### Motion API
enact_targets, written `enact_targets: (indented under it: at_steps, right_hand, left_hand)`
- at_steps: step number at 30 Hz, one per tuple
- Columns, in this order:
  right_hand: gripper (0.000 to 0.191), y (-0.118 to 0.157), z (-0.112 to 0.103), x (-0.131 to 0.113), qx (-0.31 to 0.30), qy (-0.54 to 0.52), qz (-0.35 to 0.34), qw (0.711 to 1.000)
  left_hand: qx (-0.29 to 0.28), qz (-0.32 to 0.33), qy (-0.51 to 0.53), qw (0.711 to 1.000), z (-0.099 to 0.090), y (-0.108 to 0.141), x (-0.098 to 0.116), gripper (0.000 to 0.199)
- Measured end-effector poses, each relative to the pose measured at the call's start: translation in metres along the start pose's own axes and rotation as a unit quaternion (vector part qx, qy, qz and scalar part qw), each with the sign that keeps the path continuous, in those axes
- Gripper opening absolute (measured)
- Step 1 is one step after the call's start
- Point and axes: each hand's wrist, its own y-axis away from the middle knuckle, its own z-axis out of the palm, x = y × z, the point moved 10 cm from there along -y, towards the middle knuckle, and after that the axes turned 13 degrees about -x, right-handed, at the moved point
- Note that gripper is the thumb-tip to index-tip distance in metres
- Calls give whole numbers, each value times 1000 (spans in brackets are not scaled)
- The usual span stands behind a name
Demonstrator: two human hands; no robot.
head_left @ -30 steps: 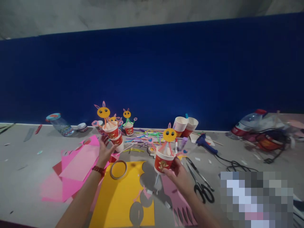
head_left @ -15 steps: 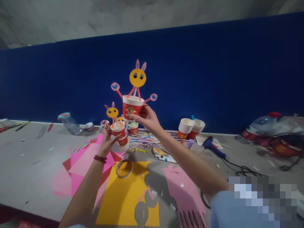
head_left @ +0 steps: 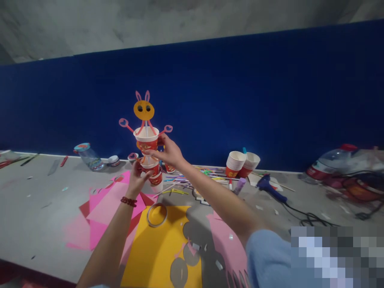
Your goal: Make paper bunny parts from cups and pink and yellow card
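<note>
My right hand (head_left: 168, 152) grips a red and white paper cup (head_left: 147, 141) with a yellow paper face (head_left: 144, 110), pink ears and pipe-cleaner arms rising from it. Directly beneath, my left hand (head_left: 137, 176) has its fingers round a second red cup (head_left: 151, 166), whose own face is hidden behind the upper cup. Another stacked cup (head_left: 156, 182) stands below that one, close to my left fingers. A further red cup (head_left: 170, 167) is partly covered by my right hand.
Pink sheets (head_left: 111, 200), a cut yellow sheet (head_left: 156, 248) and a tape roll (head_left: 157, 215) lie in front. Pipe cleaners (head_left: 195, 176), stacked cups (head_left: 235, 163), a blue glue gun (head_left: 270, 189) with its cable and a large bottle (head_left: 330, 162) are rightward; a clear jar (head_left: 89, 157) is left.
My right hand has moved left and slightly down with its cup, which is now right above the cup in my left hand. My left hand has barely moved.
</note>
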Motion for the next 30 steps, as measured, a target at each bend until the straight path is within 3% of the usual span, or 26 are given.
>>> enact_targets:
  at_steps: [9,30]
  right_hand:
    - [50,-1,20,17,-67,68,43,995]
    - [58,1,28,31,-86,166,77,979]
  left_hand:
    - [3,-24,-11,1000,-3,-1,-10,73]
    - [-31,-54,-46,997,1,-3,-9,63]
